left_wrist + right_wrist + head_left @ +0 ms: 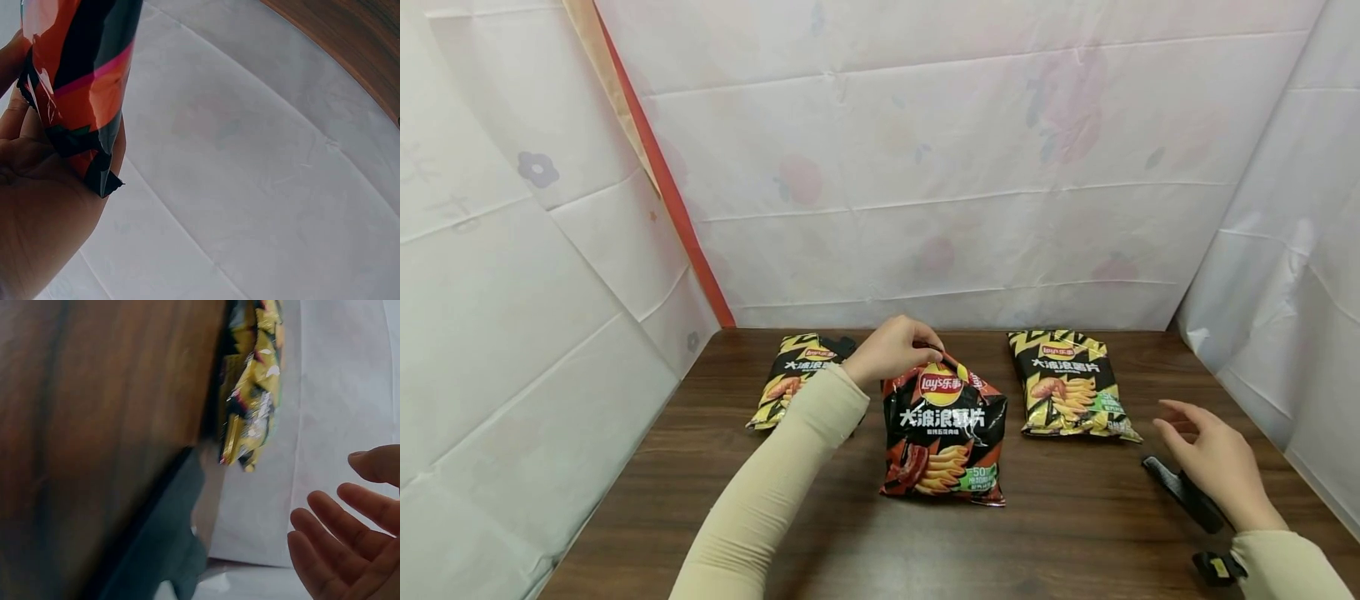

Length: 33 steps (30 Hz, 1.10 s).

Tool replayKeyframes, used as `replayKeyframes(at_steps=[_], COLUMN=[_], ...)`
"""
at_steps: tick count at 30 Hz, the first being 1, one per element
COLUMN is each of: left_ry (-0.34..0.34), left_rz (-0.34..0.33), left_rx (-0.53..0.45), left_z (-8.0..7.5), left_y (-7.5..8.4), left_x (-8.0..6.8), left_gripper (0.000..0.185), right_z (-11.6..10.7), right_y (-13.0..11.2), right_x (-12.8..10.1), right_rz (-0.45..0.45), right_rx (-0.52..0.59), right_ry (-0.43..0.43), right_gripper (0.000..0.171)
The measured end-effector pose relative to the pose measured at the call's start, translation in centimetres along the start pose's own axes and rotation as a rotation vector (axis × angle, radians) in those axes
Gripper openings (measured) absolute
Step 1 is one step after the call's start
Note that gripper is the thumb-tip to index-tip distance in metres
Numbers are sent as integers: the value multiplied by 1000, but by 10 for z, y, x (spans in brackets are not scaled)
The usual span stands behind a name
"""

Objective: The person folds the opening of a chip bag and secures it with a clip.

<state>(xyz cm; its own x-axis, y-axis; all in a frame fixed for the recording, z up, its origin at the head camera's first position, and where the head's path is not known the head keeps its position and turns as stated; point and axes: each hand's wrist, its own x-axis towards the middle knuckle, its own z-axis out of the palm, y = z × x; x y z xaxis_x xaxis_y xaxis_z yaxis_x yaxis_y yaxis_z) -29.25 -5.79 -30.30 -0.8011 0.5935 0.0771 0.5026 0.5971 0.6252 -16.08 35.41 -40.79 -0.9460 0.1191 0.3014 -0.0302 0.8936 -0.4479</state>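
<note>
The left hand (889, 350) pinches the top edge of the red bag (944, 437), which stands upright on the table (1075, 533) between two yellow bags. The bag is glossy black and red, with a chips picture. The right hand (1213, 467) hovers with relaxed fingers, holding nothing.

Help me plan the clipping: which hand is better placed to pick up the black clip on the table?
Probably the right hand: open, directly above the black clip. The left hand grips the red-and-black crisp bag.

Glossy foil red chip bag (943, 433) and yellow bags (1070, 383) on a matt dark wood-grain table (1075, 533).
</note>
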Motion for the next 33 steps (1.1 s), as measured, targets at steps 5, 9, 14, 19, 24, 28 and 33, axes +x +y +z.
replayKeyframes(at_steps=[5, 9, 14, 19, 24, 28, 33], left_ry=[-4, -4, -3, -6, -5, -6, -10], left_rz=[-2, -6, -5, -7, -6, -5, -6], left_rx=[-10, -14, -7, -16, -17, -16, -23], left_z=[0, -1, 0, 0, 0, 0, 0], left_y=[1, 1, 0, 0, 0, -1, -1], left_x=[-1, -1, -1, -1, -1, -1, 0], left_gripper=[13, 13, 13, 13, 13, 14, 14], right_z=[0, -1, -3, -1, 0, -1, -1], right_y=[11, 18, 25, 28, 30, 31, 36], right_x=[-3, -3, -1, -1, -2, -2, -5], right_rz=[39, 72, 88, 101, 134, 156, 132], right_rx=[-37, -64, -98, -114, -134, -143, -150], right_ry=[-67, -145, -254, -313, -378, -417, -396], right_gripper=[46, 49, 48, 50, 54, 53, 45])
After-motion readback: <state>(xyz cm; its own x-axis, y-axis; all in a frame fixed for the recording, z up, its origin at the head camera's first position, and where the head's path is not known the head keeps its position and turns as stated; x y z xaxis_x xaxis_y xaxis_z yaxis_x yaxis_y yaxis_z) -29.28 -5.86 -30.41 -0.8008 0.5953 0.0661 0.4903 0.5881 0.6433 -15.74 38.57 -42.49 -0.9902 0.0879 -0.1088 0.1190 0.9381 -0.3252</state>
